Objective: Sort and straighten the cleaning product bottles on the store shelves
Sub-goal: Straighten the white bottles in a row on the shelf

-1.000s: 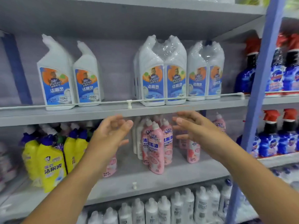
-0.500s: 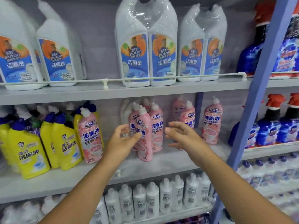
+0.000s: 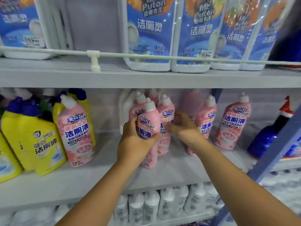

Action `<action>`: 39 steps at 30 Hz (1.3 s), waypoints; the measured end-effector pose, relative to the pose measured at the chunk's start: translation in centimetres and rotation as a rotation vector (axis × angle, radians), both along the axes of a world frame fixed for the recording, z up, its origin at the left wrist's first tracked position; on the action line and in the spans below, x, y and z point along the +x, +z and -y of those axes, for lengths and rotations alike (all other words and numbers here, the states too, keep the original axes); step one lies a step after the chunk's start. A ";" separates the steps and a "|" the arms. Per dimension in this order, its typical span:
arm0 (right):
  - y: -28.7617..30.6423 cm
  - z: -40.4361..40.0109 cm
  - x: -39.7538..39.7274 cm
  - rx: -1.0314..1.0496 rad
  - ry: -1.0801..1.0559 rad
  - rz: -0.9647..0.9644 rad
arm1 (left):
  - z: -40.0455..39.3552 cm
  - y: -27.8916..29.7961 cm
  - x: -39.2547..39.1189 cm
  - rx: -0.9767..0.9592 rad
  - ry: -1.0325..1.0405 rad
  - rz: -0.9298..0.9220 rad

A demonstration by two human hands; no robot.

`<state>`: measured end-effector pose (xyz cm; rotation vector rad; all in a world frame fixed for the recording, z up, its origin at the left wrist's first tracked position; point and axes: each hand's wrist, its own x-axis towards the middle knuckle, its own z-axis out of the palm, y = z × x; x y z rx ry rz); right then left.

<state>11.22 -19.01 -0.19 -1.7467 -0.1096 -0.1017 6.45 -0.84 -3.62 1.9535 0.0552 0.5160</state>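
On the middle shelf (image 3: pixel 171 170) stands a cluster of pink toilet-cleaner bottles with white caps. My left hand (image 3: pixel 135 141) grips the front pink bottle (image 3: pixel 149 121) of that cluster, fingers and thumb curled round its body. My right hand (image 3: pixel 184 128) reaches in beside it, its blurred fingers touching the pink bottle just behind (image 3: pixel 166 111). Further pink bottles stand to the right (image 3: pixel 232 121) and one stands at the left (image 3: pixel 76 128) among the yellow bottles (image 3: pixel 34 141).
White bottles with blue labels (image 3: pixel 148 30) line the top shelf behind a white wire rail (image 3: pixel 146 57). Blue spray bottles (image 3: pixel 267 141) stand at the right past a blue upright post (image 3: pixel 275 149). White bottles (image 3: pixel 151 204) fill the lower shelf.
The view has moved closer and lower onto the middle shelf. My left hand has closed round the front pink bottle, and my right hand has reached onto the bottle behind it.
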 end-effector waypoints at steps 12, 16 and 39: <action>-2.9 -0.1 2.5 -0.039 0.035 0.021 | -1.2 -0.1 -1.0 -0.136 0.062 0.040; -2.6 2.1 3.0 0.037 -0.050 0.044 | -5.2 1.2 -2.1 -0.127 0.236 0.075; -1.3 3.8 2.6 -0.269 -0.401 0.452 | -3.3 1.8 -4.2 0.102 0.409 0.465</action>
